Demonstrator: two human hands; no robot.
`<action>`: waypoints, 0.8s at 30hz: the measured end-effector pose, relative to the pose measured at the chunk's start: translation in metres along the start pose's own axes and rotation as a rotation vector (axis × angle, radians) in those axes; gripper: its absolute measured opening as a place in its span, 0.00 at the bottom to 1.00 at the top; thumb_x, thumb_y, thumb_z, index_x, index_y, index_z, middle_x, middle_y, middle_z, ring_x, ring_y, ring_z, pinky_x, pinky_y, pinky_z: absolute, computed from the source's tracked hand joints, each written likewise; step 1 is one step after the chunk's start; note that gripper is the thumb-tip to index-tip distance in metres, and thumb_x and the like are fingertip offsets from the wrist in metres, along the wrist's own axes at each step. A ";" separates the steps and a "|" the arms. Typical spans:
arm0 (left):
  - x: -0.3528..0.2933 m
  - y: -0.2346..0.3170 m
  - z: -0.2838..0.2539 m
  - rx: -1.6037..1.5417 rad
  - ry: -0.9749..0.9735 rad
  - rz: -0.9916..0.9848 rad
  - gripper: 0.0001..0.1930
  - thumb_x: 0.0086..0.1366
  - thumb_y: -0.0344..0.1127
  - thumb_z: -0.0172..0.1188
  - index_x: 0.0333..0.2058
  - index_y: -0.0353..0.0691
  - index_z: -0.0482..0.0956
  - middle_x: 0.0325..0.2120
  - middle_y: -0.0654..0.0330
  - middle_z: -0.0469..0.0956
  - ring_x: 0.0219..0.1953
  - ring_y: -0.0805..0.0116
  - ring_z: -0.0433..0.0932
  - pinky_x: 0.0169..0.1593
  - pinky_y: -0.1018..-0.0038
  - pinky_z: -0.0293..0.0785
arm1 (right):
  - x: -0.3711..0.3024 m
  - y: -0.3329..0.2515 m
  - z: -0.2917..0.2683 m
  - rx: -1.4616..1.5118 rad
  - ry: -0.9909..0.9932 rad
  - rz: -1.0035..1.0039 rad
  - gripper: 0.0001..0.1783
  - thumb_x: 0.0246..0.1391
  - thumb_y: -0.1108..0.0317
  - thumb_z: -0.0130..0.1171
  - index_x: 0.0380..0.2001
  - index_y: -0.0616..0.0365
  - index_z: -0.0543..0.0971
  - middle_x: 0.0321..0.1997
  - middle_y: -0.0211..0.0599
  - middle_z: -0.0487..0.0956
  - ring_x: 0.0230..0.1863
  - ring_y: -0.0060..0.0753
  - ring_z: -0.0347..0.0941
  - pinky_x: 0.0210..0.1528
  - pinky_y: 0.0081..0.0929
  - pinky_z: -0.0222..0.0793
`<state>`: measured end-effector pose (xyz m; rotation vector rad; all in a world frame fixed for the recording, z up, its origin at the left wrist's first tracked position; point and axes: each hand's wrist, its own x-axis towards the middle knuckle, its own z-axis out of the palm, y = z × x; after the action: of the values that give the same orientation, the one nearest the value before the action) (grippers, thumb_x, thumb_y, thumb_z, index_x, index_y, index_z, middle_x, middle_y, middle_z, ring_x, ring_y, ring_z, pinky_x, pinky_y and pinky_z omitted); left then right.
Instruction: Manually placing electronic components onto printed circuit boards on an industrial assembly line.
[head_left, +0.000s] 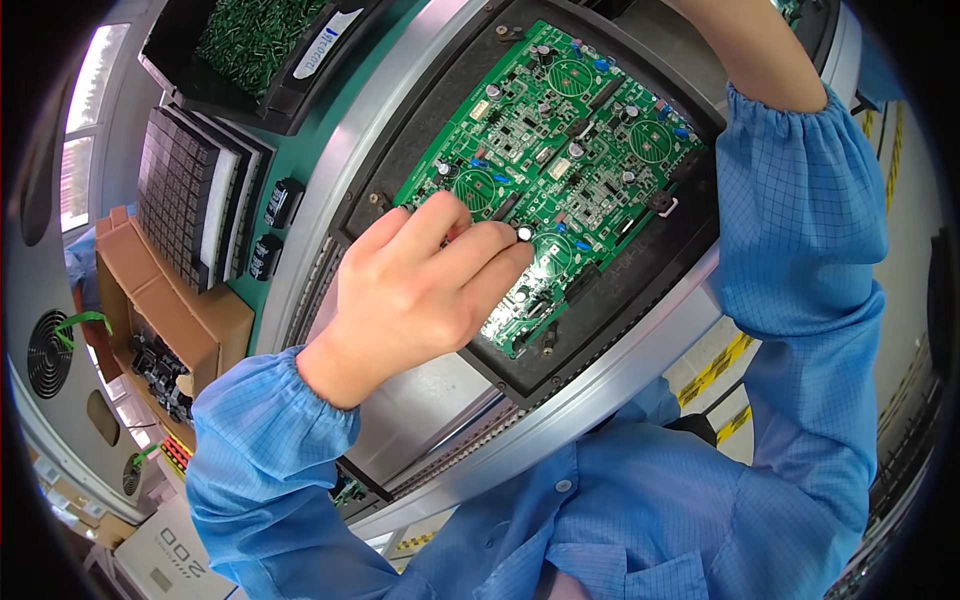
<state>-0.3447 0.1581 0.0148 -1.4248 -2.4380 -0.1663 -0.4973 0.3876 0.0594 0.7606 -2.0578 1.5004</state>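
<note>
My left hand is over the near left part of a green circuit board, its fingers curled down and pressed together. The fingertips meet the board between its components, and what they hold, if anything, is hidden beneath them. Beside the fingertips stands a small round capacitor. Blue, black and silver components are spread over the board, which lies in a black carrier frame. My right forearm reaches past the board's far right corner, and its hand is beyond the upper edge of the picture.
The carrier rests between metal conveyor rails. On the left, a black bin holds many small green parts. Nearby are stacked black trays, two black cylindrical capacitors and a cardboard box with dark parts.
</note>
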 end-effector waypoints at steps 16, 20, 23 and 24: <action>-0.087 0.095 -0.127 -0.047 -0.189 -0.496 0.17 0.47 0.32 0.67 0.39 0.49 0.87 0.36 0.70 0.78 0.31 0.71 0.73 0.28 0.74 0.66 | -0.055 -0.012 -0.025 -0.039 -0.160 0.147 0.08 0.58 0.75 0.67 0.42 0.64 0.86 0.41 0.33 0.87 0.43 0.23 0.83 0.50 0.19 0.77; -0.131 0.142 -0.134 -0.293 -0.084 -0.841 0.17 0.46 0.26 0.70 0.38 0.47 0.87 0.31 0.67 0.80 0.28 0.66 0.75 0.29 0.70 0.72 | -0.103 -0.043 -0.041 -0.152 -0.290 0.304 0.06 0.58 0.78 0.67 0.39 0.63 0.87 0.41 0.32 0.87 0.43 0.19 0.81 0.49 0.16 0.74; -0.150 0.153 -0.109 -0.385 0.031 -0.955 0.12 0.51 0.20 0.67 0.35 0.41 0.86 0.31 0.60 0.81 0.29 0.61 0.76 0.31 0.68 0.72 | -0.117 -0.052 -0.046 -0.287 -0.337 0.301 0.07 0.55 0.78 0.68 0.38 0.61 0.87 0.38 0.29 0.86 0.38 0.16 0.77 0.41 0.16 0.70; -0.158 0.154 -0.101 -0.377 0.078 -0.991 0.11 0.52 0.20 0.67 0.36 0.40 0.86 0.31 0.59 0.81 0.30 0.60 0.77 0.32 0.68 0.73 | -0.118 -0.055 -0.045 -0.332 -0.341 0.325 0.07 0.54 0.78 0.68 0.37 0.60 0.87 0.37 0.27 0.86 0.36 0.16 0.75 0.38 0.17 0.66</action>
<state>-0.1181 0.0786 0.0507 -0.1602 -2.9030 -0.8999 -0.3711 0.4360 0.0314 0.6014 -2.7083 1.1922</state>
